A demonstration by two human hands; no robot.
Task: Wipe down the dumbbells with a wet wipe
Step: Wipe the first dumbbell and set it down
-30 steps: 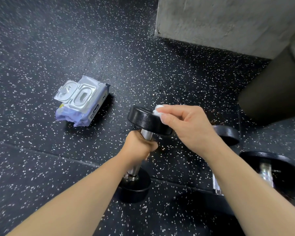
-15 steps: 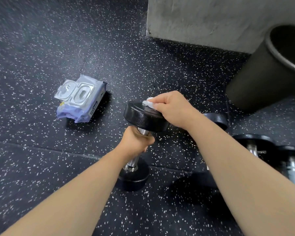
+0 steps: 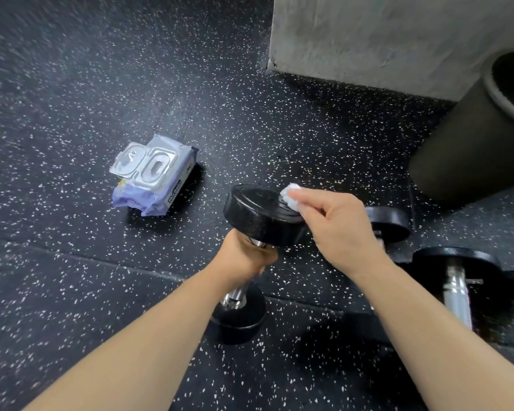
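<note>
Wet wipe (image 3: 291, 194) has slid right to the far rim of the dumbbell (image 3: 261, 215) top head, pinched in your right hand (image 3: 339, 229). So that face is mid-wipe (handle, lower head prob. still to do). Left hand (image 3: 244, 256) grips the handle and the dumbbell stands upright on the floor (image 3: 72, 277). Other dumbbells (image 3: 454, 280) wait at right.

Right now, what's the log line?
left hand: grips dumbbell handle | right hand: presses wet wipe on top head | wipe pack: lid open
</note>
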